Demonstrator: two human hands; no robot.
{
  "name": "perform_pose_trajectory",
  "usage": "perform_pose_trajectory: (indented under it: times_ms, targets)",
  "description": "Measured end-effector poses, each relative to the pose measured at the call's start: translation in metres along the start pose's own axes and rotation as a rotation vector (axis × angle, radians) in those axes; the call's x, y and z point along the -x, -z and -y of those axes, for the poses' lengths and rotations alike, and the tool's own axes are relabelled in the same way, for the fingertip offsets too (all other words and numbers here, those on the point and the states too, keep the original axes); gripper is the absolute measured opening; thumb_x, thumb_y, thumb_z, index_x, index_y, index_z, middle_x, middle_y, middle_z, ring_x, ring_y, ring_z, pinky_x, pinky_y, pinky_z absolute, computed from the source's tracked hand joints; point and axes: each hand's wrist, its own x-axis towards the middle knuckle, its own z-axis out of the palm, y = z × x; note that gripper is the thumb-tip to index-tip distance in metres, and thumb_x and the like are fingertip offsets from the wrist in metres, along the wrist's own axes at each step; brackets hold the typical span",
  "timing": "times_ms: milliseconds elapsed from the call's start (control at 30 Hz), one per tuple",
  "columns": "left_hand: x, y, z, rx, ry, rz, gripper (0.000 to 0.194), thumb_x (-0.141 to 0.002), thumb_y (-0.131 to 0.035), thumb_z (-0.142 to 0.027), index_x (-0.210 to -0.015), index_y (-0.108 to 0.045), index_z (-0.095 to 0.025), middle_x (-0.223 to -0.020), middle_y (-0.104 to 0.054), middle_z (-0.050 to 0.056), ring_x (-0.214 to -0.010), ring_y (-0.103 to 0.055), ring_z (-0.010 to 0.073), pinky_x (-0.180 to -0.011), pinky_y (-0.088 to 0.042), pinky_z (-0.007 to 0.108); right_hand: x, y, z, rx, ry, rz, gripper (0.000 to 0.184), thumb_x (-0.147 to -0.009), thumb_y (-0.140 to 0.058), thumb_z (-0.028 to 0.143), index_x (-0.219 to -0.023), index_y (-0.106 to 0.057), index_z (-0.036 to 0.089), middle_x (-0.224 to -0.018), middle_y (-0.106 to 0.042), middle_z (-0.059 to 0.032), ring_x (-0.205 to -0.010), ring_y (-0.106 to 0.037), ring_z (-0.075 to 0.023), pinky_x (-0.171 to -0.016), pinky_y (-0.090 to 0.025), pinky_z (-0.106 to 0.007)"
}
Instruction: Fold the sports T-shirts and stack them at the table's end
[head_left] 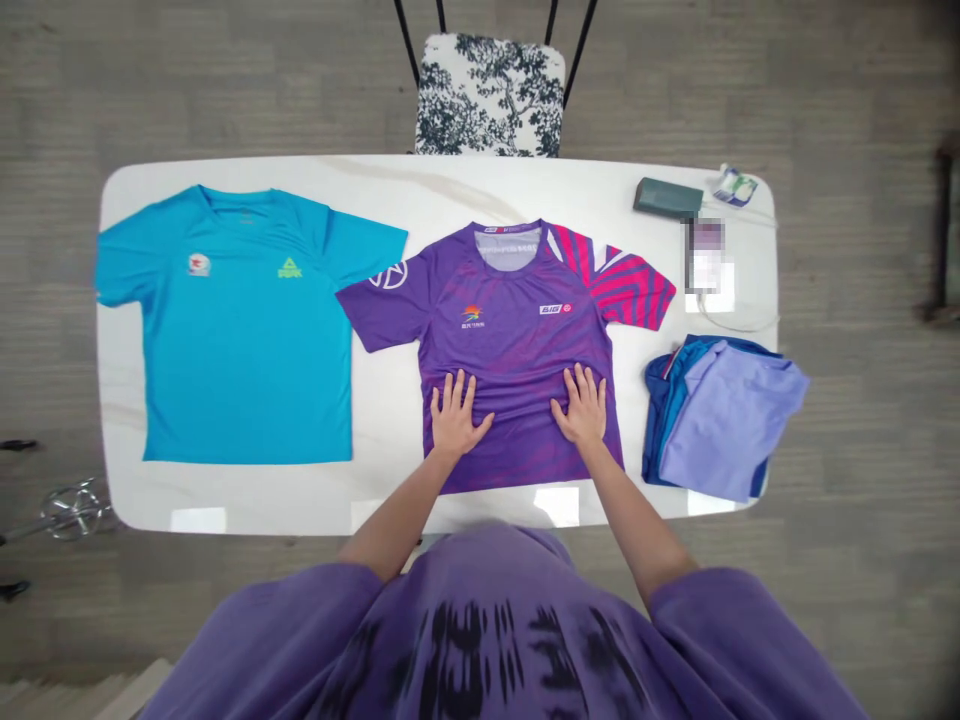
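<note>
A purple sports shirt (517,330) with a pink-striped right sleeve lies spread face up in the middle of the white table (390,190). My left hand (455,415) rests flat on its lower left part, fingers stretched out. My right hand (581,407) lies flat on its lower right part, fingers apart too. The cloth is slightly wrinkled between the two hands. Neither hand grips anything.
A blue shirt (244,325) lies spread out on the table's left part. A stack of folded blue and lilac clothes (716,415) sits at the right edge. A dark green case (666,197), a small packet (735,186) and a cable lie at the far right. A patterned chair (489,95) stands behind.
</note>
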Motion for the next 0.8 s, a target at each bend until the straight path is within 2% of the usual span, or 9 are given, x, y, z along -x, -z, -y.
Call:
perform_pose_trajectory:
  times_ms: [133, 200, 267, 300, 367, 433, 533, 667, 800]
  targets:
    - [0.02, 0.024, -0.012, 0.007, -0.035, -0.002, 0.106, -0.102, -0.06, -0.075, -0.186, -0.02, -0.023, -0.191, -0.013, 0.013, -0.179, -0.002, 0.0386, -0.144, -0.006, 0.066, 0.023, 0.02, 0.008, -0.022, 0.023, -0.004, 0.08, -0.112, -0.041, 0.054, -0.182, -0.025, 0.02, -0.19, -0.021, -0.014, -0.178, -0.013, -0.0322, -0.142, -0.008, -0.07]
    - [0.046, 0.036, -0.017, -0.011, -0.061, 0.007, 0.107, -0.103, -0.06, -0.073, -0.186, -0.018, -0.019, -0.192, -0.011, 0.015, -0.179, -0.001, 0.0379, -0.145, -0.007, 0.063, 0.052, 0.029, 0.01, -0.047, 0.018, -0.03, 0.081, -0.112, -0.04, 0.054, -0.182, -0.024, 0.017, -0.19, -0.021, -0.0169, -0.177, -0.016, -0.0329, -0.142, -0.011, -0.07]
    - [0.084, 0.043, -0.019, -0.034, -0.071, 0.027, 0.103, -0.104, -0.06, -0.066, -0.185, -0.019, -0.016, -0.191, -0.013, 0.018, -0.179, -0.004, 0.0386, -0.144, -0.01, 0.062, 0.093, 0.035, 0.008, -0.069, -0.002, -0.053, 0.082, -0.111, -0.043, 0.053, -0.182, -0.024, 0.016, -0.189, -0.023, -0.0194, -0.175, -0.02, -0.0353, -0.141, -0.017, -0.07]
    - [0.106, 0.044, -0.019, -0.048, -0.059, 0.044, 0.098, -0.105, -0.06, -0.061, -0.184, -0.023, -0.016, -0.19, -0.019, 0.02, -0.178, -0.009, 0.0398, -0.143, -0.014, 0.062, 0.117, 0.037, 0.005, -0.078, -0.015, -0.057, 0.081, -0.11, -0.045, 0.052, -0.181, -0.026, 0.017, -0.187, -0.025, -0.0203, -0.174, -0.024, -0.0374, -0.14, -0.02, -0.071]
    - [0.152, 0.041, -0.018, -0.076, -0.009, 0.099, 0.083, -0.107, -0.059, -0.05, -0.18, -0.036, -0.019, -0.182, -0.037, 0.023, -0.172, -0.029, 0.0427, -0.138, -0.027, 0.063, 0.163, 0.036, -0.005, -0.092, -0.062, -0.056, 0.076, -0.109, -0.048, 0.049, -0.178, -0.036, 0.02, -0.182, -0.036, -0.0224, -0.167, -0.035, -0.0425, -0.135, -0.029, -0.071]
    - [0.194, 0.035, -0.015, -0.098, 0.036, 0.177, 0.064, -0.108, -0.056, -0.042, -0.17, -0.054, -0.024, -0.166, -0.057, 0.023, -0.156, -0.051, 0.0425, -0.129, -0.039, 0.06, 0.202, 0.033, -0.018, -0.102, -0.113, -0.046, 0.067, -0.108, -0.05, 0.045, -0.171, -0.048, 0.022, -0.171, -0.048, -0.0242, -0.157, -0.046, -0.0456, -0.128, -0.04, -0.069]
    - [0.239, 0.025, -0.01, -0.116, 0.023, 0.251, 0.045, -0.109, -0.053, -0.035, -0.151, -0.069, -0.027, -0.148, -0.068, 0.018, -0.14, -0.062, 0.0382, -0.12, -0.047, 0.055, 0.24, 0.028, -0.037, -0.098, -0.139, -0.01, 0.056, -0.106, -0.051, 0.038, -0.16, -0.059, 0.023, -0.158, -0.058, -0.0227, -0.144, -0.057, -0.0429, -0.12, -0.049, -0.061]
    - [0.267, 0.02, -0.013, -0.128, -0.031, 0.272, 0.036, -0.108, -0.057, -0.036, -0.139, -0.073, -0.027, -0.145, -0.067, 0.016, -0.138, -0.062, 0.0363, -0.116, -0.05, 0.051, 0.271, 0.023, -0.051, -0.06, -0.132, -0.002, 0.053, -0.104, -0.056, 0.036, -0.156, -0.062, 0.026, -0.156, -0.06, -0.0192, -0.138, -0.06, -0.0394, -0.116, -0.051, -0.056]
    - [0.28, 0.025, -0.022, -0.092, -0.027, 0.309, 0.034, -0.106, -0.06, -0.037, -0.135, -0.075, -0.027, -0.142, -0.069, 0.015, -0.135, -0.064, 0.0355, -0.115, -0.051, 0.051, 0.295, 0.02, -0.048, -0.018, -0.126, -0.008, 0.055, -0.104, -0.057, 0.039, -0.157, -0.06, 0.025, -0.157, -0.059, -0.0195, -0.14, -0.059, -0.0402, -0.116, -0.049, -0.056]
